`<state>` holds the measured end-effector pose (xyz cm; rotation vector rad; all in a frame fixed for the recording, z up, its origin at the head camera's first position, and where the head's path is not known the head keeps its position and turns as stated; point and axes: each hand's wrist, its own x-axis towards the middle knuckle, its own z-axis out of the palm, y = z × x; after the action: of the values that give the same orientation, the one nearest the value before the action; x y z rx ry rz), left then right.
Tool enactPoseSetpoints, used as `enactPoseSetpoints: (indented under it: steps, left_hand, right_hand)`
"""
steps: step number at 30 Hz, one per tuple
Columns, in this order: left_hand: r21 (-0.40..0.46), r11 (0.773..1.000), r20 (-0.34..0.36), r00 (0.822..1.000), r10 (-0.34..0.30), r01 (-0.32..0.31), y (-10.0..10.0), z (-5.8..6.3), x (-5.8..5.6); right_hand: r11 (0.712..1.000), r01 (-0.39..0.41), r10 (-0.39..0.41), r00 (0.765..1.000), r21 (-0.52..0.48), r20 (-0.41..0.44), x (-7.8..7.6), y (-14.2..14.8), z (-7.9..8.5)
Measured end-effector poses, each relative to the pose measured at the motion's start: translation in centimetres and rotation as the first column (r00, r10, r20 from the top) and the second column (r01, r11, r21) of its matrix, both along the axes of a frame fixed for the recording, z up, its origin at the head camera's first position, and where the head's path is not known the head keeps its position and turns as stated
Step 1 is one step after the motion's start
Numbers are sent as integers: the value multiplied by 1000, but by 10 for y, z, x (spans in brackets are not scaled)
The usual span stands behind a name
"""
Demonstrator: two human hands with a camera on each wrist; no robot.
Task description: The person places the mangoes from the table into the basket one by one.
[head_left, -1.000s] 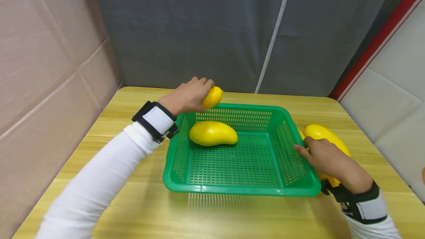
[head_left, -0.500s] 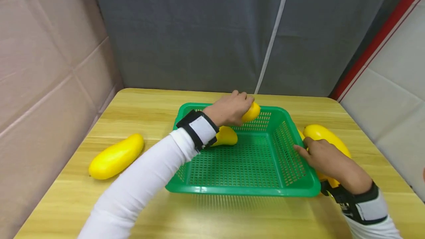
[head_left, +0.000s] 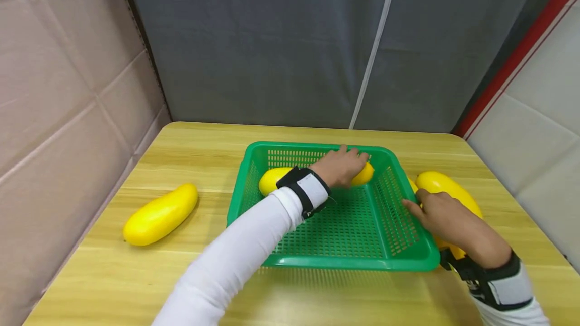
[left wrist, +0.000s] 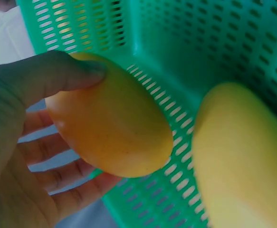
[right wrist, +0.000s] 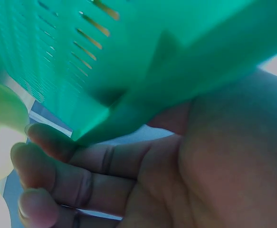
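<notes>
My left hand point(head_left: 340, 166) holds a yellow mango point(head_left: 364, 175) inside the green plastic basket point(head_left: 349, 263), near its back right corner. In the left wrist view the thumb lies over the top of this mango point(left wrist: 114, 123) and the fingers curl beneath it. A second mango point(head_left: 273, 180) lies in the basket at the back left, partly hidden by my left wrist. My right hand point(head_left: 446, 218) grips the basket's right rim, its thumb over the edge. From the right wrist view, the fingers curl under the rim point(right wrist: 143, 111) on the outer side.
One mango point(head_left: 160, 215) lies on the wooden table point(head_left: 113, 286), left of the basket. Several more mangoes point(head_left: 446, 189) lie right of it, partly behind my right hand. A grey curtain point(head_left: 263, 44) hangs behind the table.
My left hand has carried its mango right and down from the basket's back left rim into the basket. The left table mango has come out from behind the arm. My right hand stays put.
</notes>
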<state>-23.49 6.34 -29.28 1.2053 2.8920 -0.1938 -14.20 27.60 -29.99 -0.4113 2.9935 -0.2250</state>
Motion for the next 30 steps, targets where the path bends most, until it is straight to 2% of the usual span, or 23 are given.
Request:
enactPoseSetpoints:
  steps: [5,10,21,30]
  left_hand:
    - [-46,999,-4,1000,25,-25,11,-14,-1]
    - [-76,997,-38,999,7,-10,22,-24,3]
    - [-137,990,-72,997,-1,-9,25,-35,6]
    - [-113,993,-102,994,24,-35,28,-40,7]
  right_hand:
    - [1000,-6,6,1000,-2,-19,1,0,-1]
    - [1000,13,-13,1000,2,-11,5,3,-2]
    - [1000,12,-12,1000,-6,-5,4,-1,-2]
    - [1000,2,-2,1000,-8,-18,3,0,-1]
